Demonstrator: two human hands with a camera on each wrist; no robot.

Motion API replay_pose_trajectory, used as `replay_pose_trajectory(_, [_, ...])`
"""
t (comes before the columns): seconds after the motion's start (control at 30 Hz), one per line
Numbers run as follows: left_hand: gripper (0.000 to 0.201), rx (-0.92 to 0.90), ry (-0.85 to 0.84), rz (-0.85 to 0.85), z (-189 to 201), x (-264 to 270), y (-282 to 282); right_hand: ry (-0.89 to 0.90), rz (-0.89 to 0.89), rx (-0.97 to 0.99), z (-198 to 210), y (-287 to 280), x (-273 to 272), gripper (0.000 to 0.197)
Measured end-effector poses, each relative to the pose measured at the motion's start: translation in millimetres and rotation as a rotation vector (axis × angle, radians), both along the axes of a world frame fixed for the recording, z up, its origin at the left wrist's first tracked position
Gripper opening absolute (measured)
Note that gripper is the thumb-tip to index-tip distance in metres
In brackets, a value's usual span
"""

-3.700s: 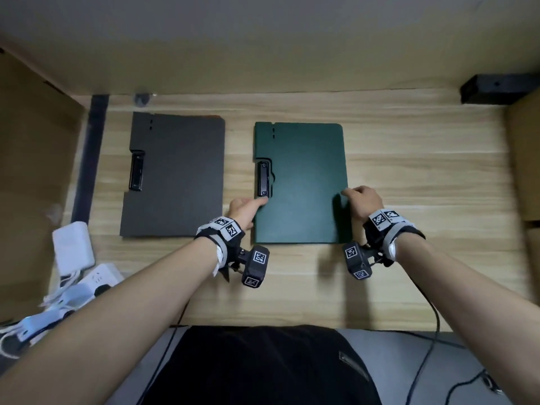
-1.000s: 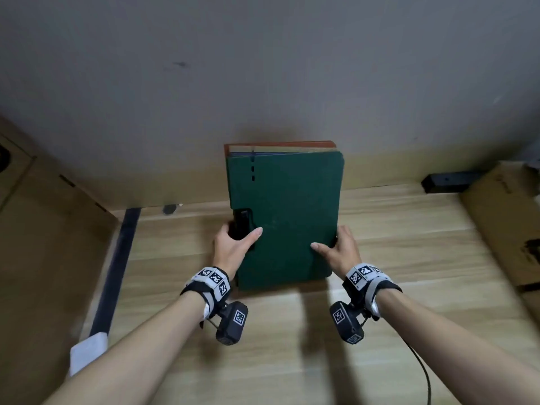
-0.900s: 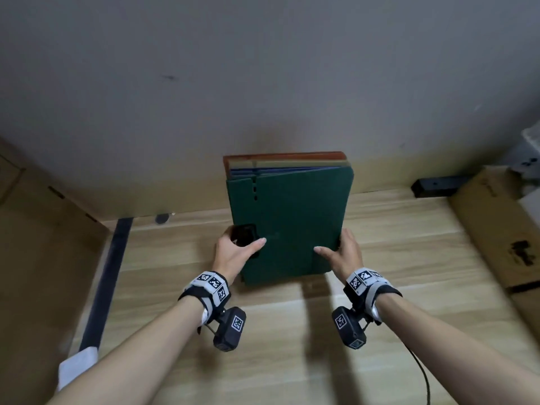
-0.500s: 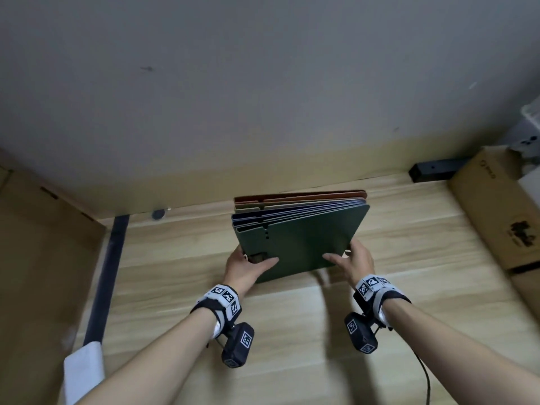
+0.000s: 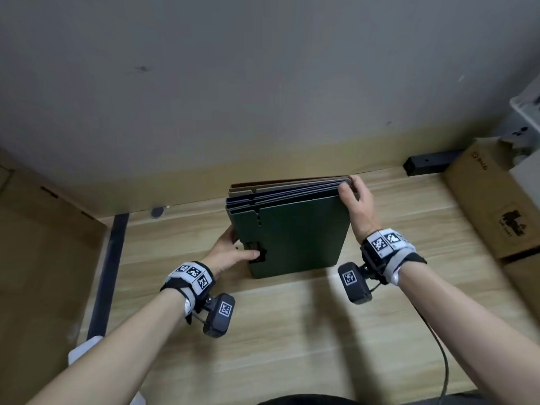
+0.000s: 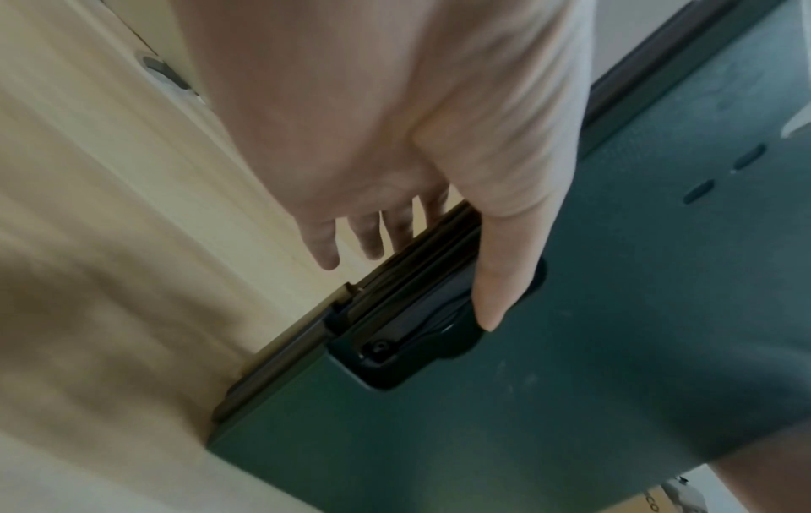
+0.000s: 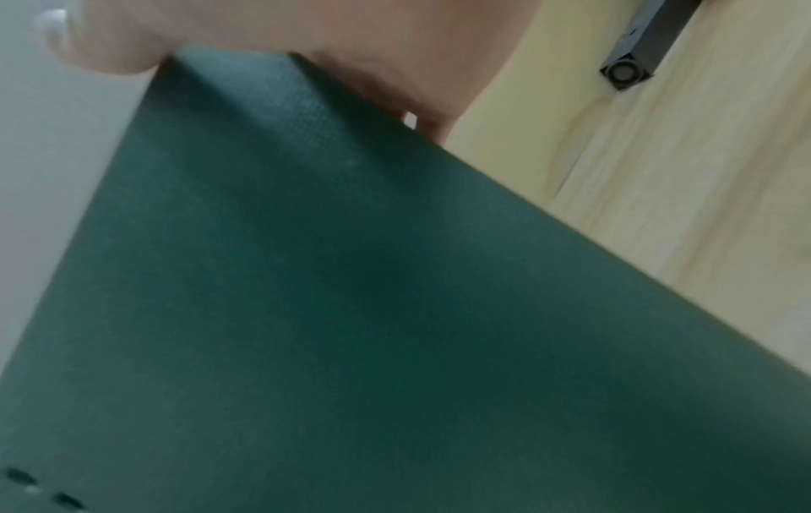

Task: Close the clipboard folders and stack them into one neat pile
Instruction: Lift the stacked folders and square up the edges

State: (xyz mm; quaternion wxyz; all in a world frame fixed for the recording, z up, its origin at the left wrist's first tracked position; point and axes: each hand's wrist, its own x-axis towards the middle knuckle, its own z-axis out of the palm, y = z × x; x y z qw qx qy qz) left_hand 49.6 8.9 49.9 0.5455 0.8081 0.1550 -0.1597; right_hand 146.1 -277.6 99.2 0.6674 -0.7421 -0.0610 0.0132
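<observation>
A stack of several closed clipboard folders (image 5: pixel 295 232) stands tilted on its near edge on the wooden desk (image 5: pixel 292 331), dark green cover facing me, purple, tan and brown ones behind. My left hand (image 5: pixel 233 252) grips the stack's left side, thumb on the green folder's black clip (image 6: pixel 421 333), fingers (image 6: pixel 368 239) behind the stack. My right hand (image 5: pixel 355 200) holds the stack's far right corner, thumb on the green cover (image 7: pixel 395 295), fingers wrapped behind. In the right wrist view the green cover fills most of the picture.
A grey wall rises just behind the stack. A cardboard box (image 5: pixel 493 206) and a black bar (image 5: pixel 429 166) lie at the right. A dark strip (image 5: pixel 108 273) runs down the desk's left side, with a white object (image 5: pixel 84 349) near it.
The stack has been tilted from nearly upright, then lowered, and now leans back toward me. My right hand has slid from the near right edge up to the far right corner.
</observation>
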Motion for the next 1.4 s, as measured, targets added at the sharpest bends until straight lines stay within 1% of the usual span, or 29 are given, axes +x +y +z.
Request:
replay_pose_trajectory(0.03, [0.075, -0.011, -0.020, 0.011, 4, 3, 0, -0.004, -0.020, 0.032, 7, 5, 5, 0.023])
replay_pose_trajectory(0.1, [0.073, -0.040, -0.057, 0.029, 11, 6, -1, 0.010, -0.074, 0.084, 14, 14, 11, 0.037])
replay_pose_trajectory(0.2, [0.068, -0.115, -0.105, 0.044, 22, 2, -6, 0.018, -0.179, 0.105, 12, 24, 12, 0.045])
replay_pose_trajectory(0.27, [0.063, -0.152, -0.131, 0.055, 32, -1, -11, -0.010, -0.231, 0.127, 8, 30, 10, 0.045])
replay_pose_trajectory(0.33, [0.064, -0.208, -0.194, 0.085, 45, -5, -17, -0.041, -0.254, 0.148, 5, 32, 8, 0.043])
replay_pose_trajectory(0.43, [0.071, -0.281, -0.332, 0.235, 61, -5, -25, -0.053, -0.242, 0.152, 4, 31, 6, 0.039])
replay_pose_trajectory(0.5, [0.065, -0.322, -0.403, 0.320, 67, -2, -32, -0.063, -0.232, 0.160, 5, 30, 3, 0.036])
replay_pose_trajectory(0.53, [0.061, -0.376, -0.417, 0.368, 71, 0, -37, -0.060, -0.237, 0.163, 3, 30, 3, 0.036])
replay_pose_trajectory(0.57, [0.062, -0.431, -0.412, 0.433, 71, 4, -40, -0.043, -0.246, 0.174, 2, 30, 3, 0.036])
replay_pose_trajectory(0.6, [0.070, -0.480, -0.391, 0.505, 72, 7, -42, -0.005, -0.248, 0.192, 2, 30, 2, 0.038])
replay_pose_trajectory(0.67, [0.092, -0.503, -0.323, 0.614, 71, 12, -44, 0.086, -0.254, 0.234, -1, 28, 1, 0.044])
replay_pose_trajectory(0.7, [0.097, -0.501, -0.301, 0.645, 72, 15, -45, 0.105, -0.258, 0.246, 0, 28, 1, 0.041])
replay_pose_trajectory(0.73, [0.098, -0.495, -0.300, 0.670, 73, 18, -47, 0.107, -0.262, 0.245, 1, 27, 0, 0.036])
replay_pose_trajectory(0.77, [0.095, -0.490, -0.293, 0.694, 75, 20, -49, 0.096, -0.258, 0.240, 4, 27, -1, 0.033])
replay_pose_trajectory(0.8, [0.089, -0.501, -0.310, 0.721, 76, 21, -51, 0.075, -0.247, 0.237, 5, 27, -1, 0.034])
replay_pose_trajectory(0.83, [0.078, -0.509, -0.317, 0.758, 75, 23, -53, 0.060, -0.227, 0.239, 6, 27, -1, 0.039])
replay_pose_trajectory(0.9, [0.047, -0.487, -0.352, 0.809, 73, 24, -55, 0.060, -0.220, 0.234, 8, 28, -2, 0.041])
replay_pose_trajectory(0.97, [0.011, -0.453, -0.394, 0.823, 73, 26, -57, 0.078, -0.227, 0.212, 12, 31, -3, 0.043])
replay_pose_trajectory(1.0, [0.015, -0.440, -0.425, 0.830, 76, 27, -57, 0.086, -0.229, 0.202, 14, 33, -4, 0.045])
replay_pose_trajectory(1.03, [0.024, -0.416, -0.437, 0.839, 77, 27, -56, 0.086, -0.231, 0.198, 16, 35, -4, 0.046])
replay_pose_trajectory(1.1, [0.028, -0.408, -0.472, 0.814, 81, 30, -52, 0.072, -0.222, 0.206, 18, 40, -3, 0.046])
replay_pose_trajectory(1.2, [0.027, -0.402, -0.513, 0.772, 88, 33, -41, 0.043, -0.201, 0.203, 18, 47, 2, 0.045])
replay_pose_trajectory(1.3, [0.015, -0.384, -0.526, 0.711, 89, 30, -22, 0.041, -0.133, 0.193, 16, 58, 0, 0.046])
replay_pose_trajectory(1.4, [0.023, -0.350, -0.488, 0.602, 85, 25, -2, 0.026, -0.048, 0.172, 6, 64, -4, 0.043])
